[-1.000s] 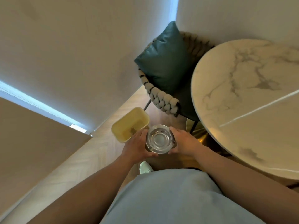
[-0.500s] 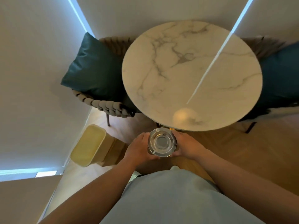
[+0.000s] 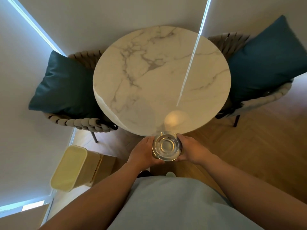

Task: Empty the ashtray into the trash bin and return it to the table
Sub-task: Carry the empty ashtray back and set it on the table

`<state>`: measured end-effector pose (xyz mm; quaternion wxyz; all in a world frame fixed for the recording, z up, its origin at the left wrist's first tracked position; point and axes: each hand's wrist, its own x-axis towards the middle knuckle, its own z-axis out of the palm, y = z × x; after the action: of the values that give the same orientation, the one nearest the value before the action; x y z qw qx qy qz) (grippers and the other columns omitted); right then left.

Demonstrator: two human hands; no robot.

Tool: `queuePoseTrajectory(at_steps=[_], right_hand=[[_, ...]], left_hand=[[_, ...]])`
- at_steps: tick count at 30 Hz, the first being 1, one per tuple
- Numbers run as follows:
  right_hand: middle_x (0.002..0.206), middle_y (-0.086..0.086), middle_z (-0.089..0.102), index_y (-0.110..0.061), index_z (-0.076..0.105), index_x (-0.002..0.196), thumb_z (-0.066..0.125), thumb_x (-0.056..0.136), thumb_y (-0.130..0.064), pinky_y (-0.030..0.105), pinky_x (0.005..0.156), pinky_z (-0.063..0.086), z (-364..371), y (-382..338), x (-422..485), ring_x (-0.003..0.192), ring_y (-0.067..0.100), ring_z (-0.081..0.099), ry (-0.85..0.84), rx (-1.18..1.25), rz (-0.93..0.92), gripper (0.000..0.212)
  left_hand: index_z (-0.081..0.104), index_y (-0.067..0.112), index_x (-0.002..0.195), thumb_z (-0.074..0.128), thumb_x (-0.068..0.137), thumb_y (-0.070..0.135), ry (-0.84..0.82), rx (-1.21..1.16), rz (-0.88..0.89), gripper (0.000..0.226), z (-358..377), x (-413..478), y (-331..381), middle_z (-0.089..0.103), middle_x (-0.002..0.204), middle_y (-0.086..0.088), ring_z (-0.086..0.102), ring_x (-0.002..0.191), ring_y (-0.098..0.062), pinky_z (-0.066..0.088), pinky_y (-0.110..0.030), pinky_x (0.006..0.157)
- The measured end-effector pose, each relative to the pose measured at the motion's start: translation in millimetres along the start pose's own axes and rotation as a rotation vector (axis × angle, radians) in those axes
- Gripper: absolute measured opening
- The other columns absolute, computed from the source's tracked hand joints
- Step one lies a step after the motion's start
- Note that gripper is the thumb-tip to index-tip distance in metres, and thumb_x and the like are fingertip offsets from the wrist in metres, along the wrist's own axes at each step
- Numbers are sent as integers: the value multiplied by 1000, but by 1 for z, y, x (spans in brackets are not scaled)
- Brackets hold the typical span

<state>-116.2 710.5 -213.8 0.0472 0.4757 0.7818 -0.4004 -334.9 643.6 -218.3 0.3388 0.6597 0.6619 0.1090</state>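
Head view: both hands, left [image 3: 143, 152] and right [image 3: 192, 151], clasp the empty-looking ashtray [image 3: 166, 146]; trash bin [image 3: 69, 168] contents unclear.

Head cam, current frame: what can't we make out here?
- Trash bin contents: its opening faces away from the head view.
- Ashtray underside and palm contact: hidden by the left hand and right hand.
- Table base: covered by its own top.
- Specks in the ashtray: too small to identify.

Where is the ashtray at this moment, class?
In the head view the ashtray sits low in the centre, held between the left hand and right hand, at the near edge of the round marble table.
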Motion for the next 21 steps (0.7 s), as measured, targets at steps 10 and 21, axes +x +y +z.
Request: queuePoseTrajectory(at_steps=[10,21], right_hand=[[120,6,61,-18,44,130,92,61,-34,41,91,51,-27,15,35,107,24,58,6,15,55,86],[118,6,61,-16,45,128,93,58,-39,43,87,52,-89,5,135,103,26,59,30,-32,117,88]], left_hand=[[45,24,135,89,58,50,-46,19,5,92,-15,54,5,53,132,4,51,117,-13,48,-37,99],[44,30,129,88,53,60,-49,36,26,92,-69,166,-27,54,124,10,53,109,-10,46,-27,88]])
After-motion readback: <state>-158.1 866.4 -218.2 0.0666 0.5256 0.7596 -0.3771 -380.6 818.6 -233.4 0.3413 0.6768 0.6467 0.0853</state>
